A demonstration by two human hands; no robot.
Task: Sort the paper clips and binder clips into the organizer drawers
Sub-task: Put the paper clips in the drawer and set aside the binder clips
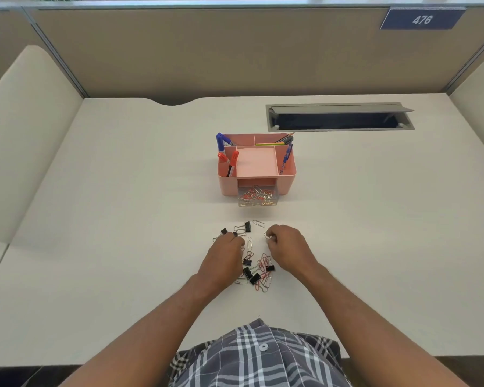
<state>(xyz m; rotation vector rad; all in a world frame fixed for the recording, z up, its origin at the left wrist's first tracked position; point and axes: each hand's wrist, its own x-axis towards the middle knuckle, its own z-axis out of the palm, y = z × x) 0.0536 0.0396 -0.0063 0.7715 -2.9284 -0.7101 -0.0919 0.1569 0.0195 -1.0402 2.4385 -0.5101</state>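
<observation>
My plaid shirt point(259, 356) hangs over the desk point(123, 219). The pink organizer point(256, 166) stands ahead, its clear drawer point(255, 197) pulled out with paper clips inside. My left hand point(224, 261) curls over a binder clip point(235, 234); my right hand point(287, 248) pinches a paper clip point(266, 236) beside the scattered pile point(256, 270).

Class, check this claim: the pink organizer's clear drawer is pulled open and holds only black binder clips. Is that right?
Not quite. The head view shows the clear drawer of the pink organizer pulled open, but it holds paper clips, red and silver, not black binder clips.
</observation>
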